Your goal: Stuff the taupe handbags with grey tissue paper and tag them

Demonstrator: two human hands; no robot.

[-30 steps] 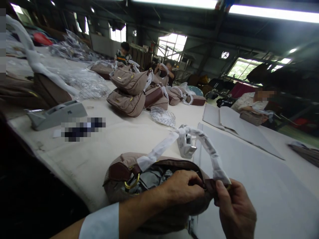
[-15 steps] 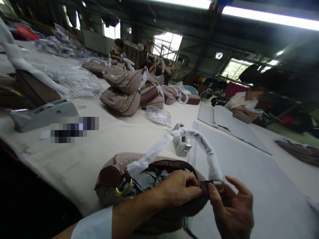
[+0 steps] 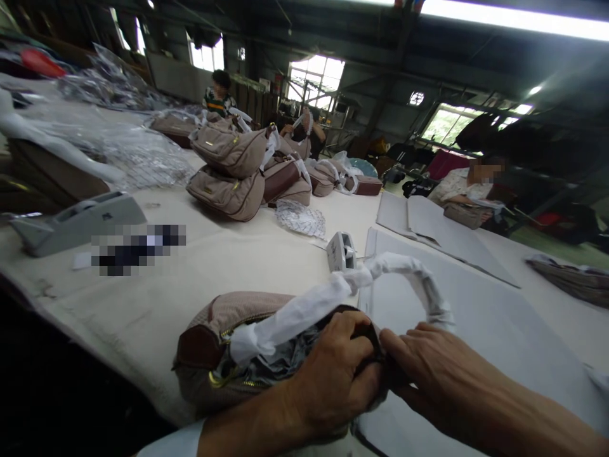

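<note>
On the cream cloth-covered table (image 3: 133,317), one taupe quilted handbag (image 3: 247,311) with brown leather trim and tissue-wrapped handles (image 3: 404,263) is lying at the near edge, grey paper stuffing (image 3: 280,355) showing at its open zip. Left hand (image 3: 333,374), clenched, is grasping the bag's zip edge; right hand (image 3: 438,368), no longer holding the strap tab out to the side, is closing in beside it, fingers curled at the same edge, though whether gripping or only pressing cannot be told.

A taupe handbag (image 3: 247,303) with brown trim (image 3: 197,347), white-wrapped handle (image 3: 304,317).
</note>
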